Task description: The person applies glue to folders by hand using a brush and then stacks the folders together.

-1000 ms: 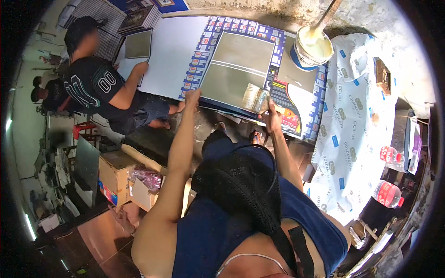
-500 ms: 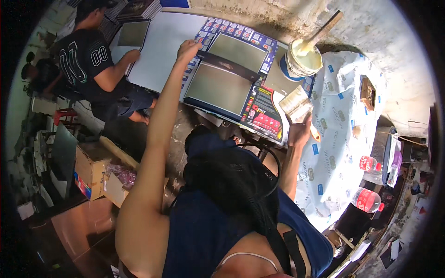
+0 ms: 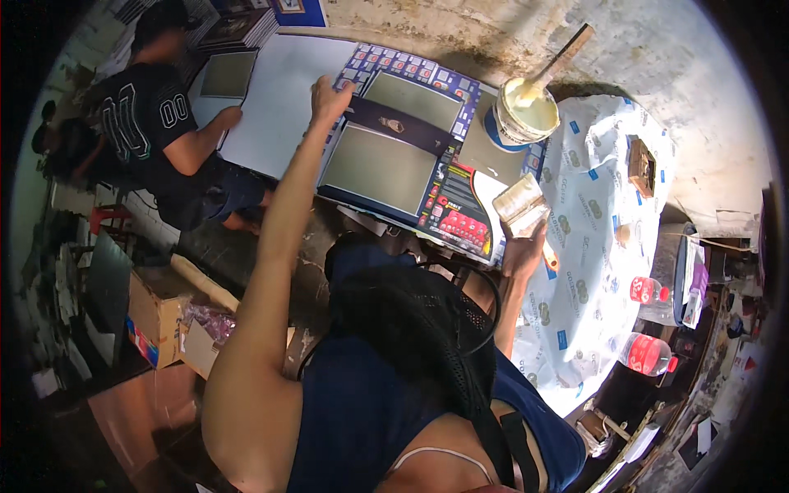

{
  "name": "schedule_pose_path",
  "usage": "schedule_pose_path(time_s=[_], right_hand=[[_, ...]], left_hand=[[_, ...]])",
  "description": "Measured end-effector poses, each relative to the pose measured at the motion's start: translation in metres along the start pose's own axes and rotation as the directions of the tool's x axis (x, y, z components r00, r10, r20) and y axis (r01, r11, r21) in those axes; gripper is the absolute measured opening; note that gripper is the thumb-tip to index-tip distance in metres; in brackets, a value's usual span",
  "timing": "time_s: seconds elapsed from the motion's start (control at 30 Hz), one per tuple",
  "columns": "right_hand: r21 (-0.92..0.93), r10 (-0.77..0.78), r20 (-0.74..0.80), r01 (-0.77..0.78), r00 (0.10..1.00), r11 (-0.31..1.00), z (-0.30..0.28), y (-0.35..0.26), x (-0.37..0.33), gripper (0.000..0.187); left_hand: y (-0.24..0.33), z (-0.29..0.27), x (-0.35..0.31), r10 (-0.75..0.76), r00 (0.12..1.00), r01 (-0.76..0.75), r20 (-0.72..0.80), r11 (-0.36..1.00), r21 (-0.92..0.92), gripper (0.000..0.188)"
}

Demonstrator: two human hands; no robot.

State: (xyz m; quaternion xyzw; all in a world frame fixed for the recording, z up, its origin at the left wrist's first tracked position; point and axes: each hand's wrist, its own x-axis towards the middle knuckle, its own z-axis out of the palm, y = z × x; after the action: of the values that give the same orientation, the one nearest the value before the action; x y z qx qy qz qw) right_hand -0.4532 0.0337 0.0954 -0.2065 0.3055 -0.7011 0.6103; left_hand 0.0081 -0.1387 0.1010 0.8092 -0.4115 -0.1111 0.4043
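Grey-and-navy panel (image 3: 380, 168) between both hands (image 3: 330, 102) (image 3: 524, 251)

Your brush (image 3: 519, 202) has pale cream bristles and an orange handle. The grey-olive panels (image 3: 380, 171) are crossed by a dark navy band (image 3: 423, 135) bearing a pale emblem (image 3: 392, 125); the blue sheet (image 3: 394, 62) under them repeats small white and red blocks. Your pot (image 3: 514, 129) is white and blue, its paste (image 3: 538, 117) creamy yellow. The white sheet (image 3: 592, 271) carries blue rectangles and grey looped motifs. Your top (image 3: 353, 419) is navy, your bag (image 3: 403, 329) black.
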Motion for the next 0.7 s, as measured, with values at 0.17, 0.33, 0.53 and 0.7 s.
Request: schedule_pose_path(time_s=[0.17, 0.33, 0.53, 0.7], right_hand=[[-0.038, -0.016, 0.041, 0.018, 0.999, 0.999, 0.005, 0.000, 0.019, 0.060], [-0.058, -0.012, 0.042, 0.015, 0.999, 0.998, 0.008, 0.000, 0.031, 0.060], [-0.074, 0.021, 0.064, -0.016, 0.998, 0.997, 0.006, -0.002, 0.030, 0.059], [-0.037, 0.005, 0.101, -0.001, 0.995, 0.999, 0.000, 0.004, 0.023, 0.060]], left_hand=[[-0.043, 0.016, -0.083, -0.518, 0.776, 0.435, 0.361, 0.023, -0.900, 0.083], [-0.064, 0.024, -0.153, -0.710, 0.535, 0.615, 0.459, -0.045, -0.787, 0.060], [-0.062, 0.046, -0.160, -0.820, 0.557, 0.683, 0.129, 0.364, -0.633, 0.064], [-0.058, 0.048, -0.117, -0.772, 0.636, 0.661, -0.015, 0.555, -0.505, 0.064]])
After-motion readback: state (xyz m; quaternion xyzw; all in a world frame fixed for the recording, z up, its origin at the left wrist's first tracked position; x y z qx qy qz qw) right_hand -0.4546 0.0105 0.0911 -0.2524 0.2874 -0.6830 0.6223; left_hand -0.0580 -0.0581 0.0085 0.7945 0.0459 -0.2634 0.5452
